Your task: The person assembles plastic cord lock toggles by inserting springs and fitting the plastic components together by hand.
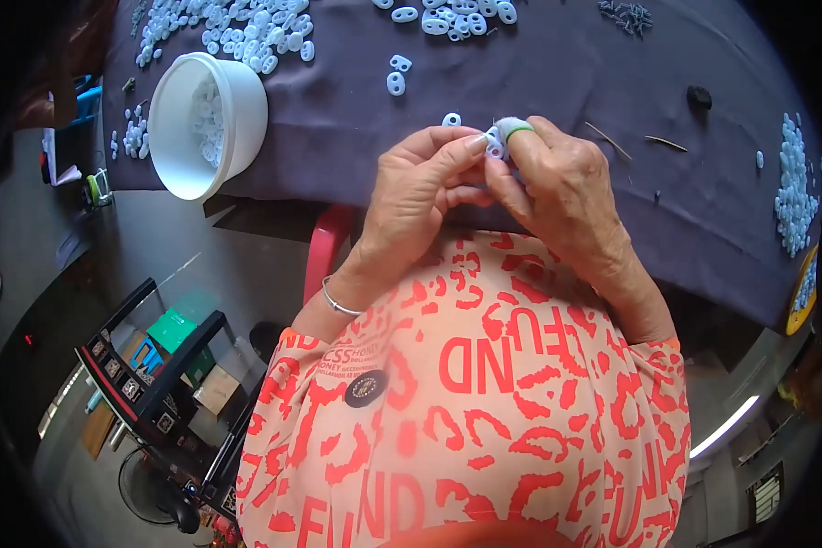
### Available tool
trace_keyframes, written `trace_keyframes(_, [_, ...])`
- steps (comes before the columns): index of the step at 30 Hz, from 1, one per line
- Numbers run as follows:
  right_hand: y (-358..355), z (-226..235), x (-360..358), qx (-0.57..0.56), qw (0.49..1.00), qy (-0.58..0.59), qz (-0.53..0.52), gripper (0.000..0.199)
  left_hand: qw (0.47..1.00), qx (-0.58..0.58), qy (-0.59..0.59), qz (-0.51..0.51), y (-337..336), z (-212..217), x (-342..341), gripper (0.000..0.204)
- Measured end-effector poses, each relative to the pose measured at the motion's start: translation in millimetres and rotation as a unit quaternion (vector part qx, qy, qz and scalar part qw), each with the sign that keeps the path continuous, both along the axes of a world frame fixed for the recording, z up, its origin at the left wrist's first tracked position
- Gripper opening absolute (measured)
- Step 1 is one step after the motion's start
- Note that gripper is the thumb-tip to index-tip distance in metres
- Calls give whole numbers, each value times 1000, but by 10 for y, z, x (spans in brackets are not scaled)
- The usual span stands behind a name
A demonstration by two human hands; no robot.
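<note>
A small white plastic piece with two holes (pixel 494 149) is pinched between my hands, just above the near edge of the cloth-covered table. My left hand (pixel 413 183) closes thumb and fingertips on its left side. From the other side my right hand (pixel 564 183) grips it, one finger wearing a white wrap (pixel 511 125) with a green band. Fingertips cover part of the piece, so I cannot tell whether a second part is joined to it. Just beyond my left fingers lies a loose two-holed piece (pixel 451 120). Two more white pieces (pixel 395 84) lie farther off.
A white round tub (pixel 252 114) holding small translucent parts stands at left. Heaps of white pieces (pixel 247 32) lie beyond it. Small grey screws (pixel 627 15) are piled far right; thin sticks (pixel 667 143) and a dark lump (pixel 699 97) lie nearer. Pale blue parts (pixel 795 196) line the right edge.
</note>
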State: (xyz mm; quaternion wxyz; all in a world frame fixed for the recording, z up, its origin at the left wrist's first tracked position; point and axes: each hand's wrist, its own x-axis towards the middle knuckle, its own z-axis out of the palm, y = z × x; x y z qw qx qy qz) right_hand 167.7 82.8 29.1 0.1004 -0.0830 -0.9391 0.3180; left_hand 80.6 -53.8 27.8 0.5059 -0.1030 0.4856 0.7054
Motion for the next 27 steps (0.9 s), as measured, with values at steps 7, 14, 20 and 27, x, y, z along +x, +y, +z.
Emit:
trace_keyframes(7, [43, -28, -19, -5, 1000, 0, 23, 19, 997, -40, 67, -26, 14, -16, -7, 17])
trace_keyframes(14, [68, -62, -18, -14, 999, 14, 49, 18, 995, -31, 95, -29, 20, -71, -3, 16])
trace_keyframes(20, [91, -103, -43, -25, 996, 37, 75, 16, 994, -24, 109, -10, 17, -87, 11, 13])
trace_keyframes(27, [104, -121, -62, -22, 993, 62, 95, 15, 992, -20, 127, -3, 1, -75, 21, 12])
